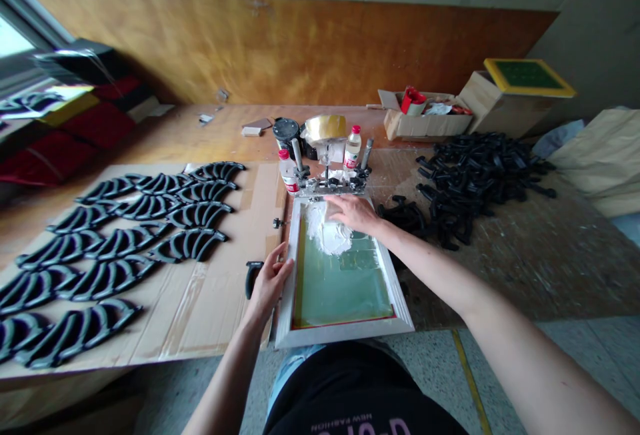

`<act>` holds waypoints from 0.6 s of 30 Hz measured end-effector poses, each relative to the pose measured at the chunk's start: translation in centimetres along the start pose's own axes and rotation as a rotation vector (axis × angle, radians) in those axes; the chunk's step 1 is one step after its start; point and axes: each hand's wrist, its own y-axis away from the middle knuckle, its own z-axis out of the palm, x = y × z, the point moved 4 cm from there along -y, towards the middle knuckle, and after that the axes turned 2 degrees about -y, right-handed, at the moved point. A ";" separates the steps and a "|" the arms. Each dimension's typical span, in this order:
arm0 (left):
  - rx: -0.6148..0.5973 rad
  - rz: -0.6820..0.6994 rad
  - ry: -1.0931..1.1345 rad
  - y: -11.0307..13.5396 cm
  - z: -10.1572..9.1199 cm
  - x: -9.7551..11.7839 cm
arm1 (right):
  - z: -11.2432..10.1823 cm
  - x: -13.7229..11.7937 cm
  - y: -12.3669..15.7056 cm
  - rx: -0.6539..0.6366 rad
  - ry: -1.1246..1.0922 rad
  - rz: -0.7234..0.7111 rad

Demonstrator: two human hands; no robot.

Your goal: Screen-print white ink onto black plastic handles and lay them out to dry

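Note:
A screen-printing frame (pixel 345 338) with a grey rim and green mesh lies in front of me. White paste (pixel 336 240) is heaped on the far part of its mesh. Over that paste, my right hand (pixel 353 213) is closed on a pale, ink-smeared squeegee (pixel 331 211), mostly covered by the fingers. My left hand (pixel 270 280) is at the frame's left rim, fingers loosely stretched towards it. Just left of that hand is a black curved handle (pixel 251 279); whether they touch, I cannot tell. A metal hinge clamp (pixel 333 186) stands at the frame's far end.
Rows of black handles (pixel 117 241) lie on cardboard (pixel 210 308) to the left. A heap of black handles (pixel 475 168) is at right. Behind the clamp stand red-capped bottles (pixel 353 145), a dark tub (pixel 287 131) and a tape roll (pixel 326 128). An open carton (pixel 425 125) stands farther back.

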 end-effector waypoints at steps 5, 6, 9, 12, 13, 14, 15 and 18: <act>-0.010 0.070 0.153 0.2 -1.4 6.5 | -4.4 7.0 -1.8 0.236 0.009 0.389; -0.001 0.109 0.208 -0.2 -1.4 8.0 | -4.8 8.6 -0.8 0.286 -0.009 0.482; 0.053 0.276 0.394 -1.7 -1.2 12.1 | -3.4 11.2 3.4 0.299 -0.052 0.658; 0.163 0.335 0.477 -2.9 -0.4 13.0 | 1.1 9.4 6.4 0.088 -0.074 0.529; 0.204 0.326 0.494 -3.0 0.0 12.3 | 2.7 8.0 7.0 0.011 -0.062 0.434; 0.232 0.306 0.509 -2.9 0.8 11.2 | 4.0 6.4 7.4 -0.044 -0.032 0.360; 0.219 0.258 0.512 -2.5 1.8 9.7 | 5.0 4.7 7.7 -0.076 0.004 0.307; -0.027 -0.067 0.440 -0.6 6.4 3.9 | 6.4 -0.3 8.1 -0.037 0.093 0.294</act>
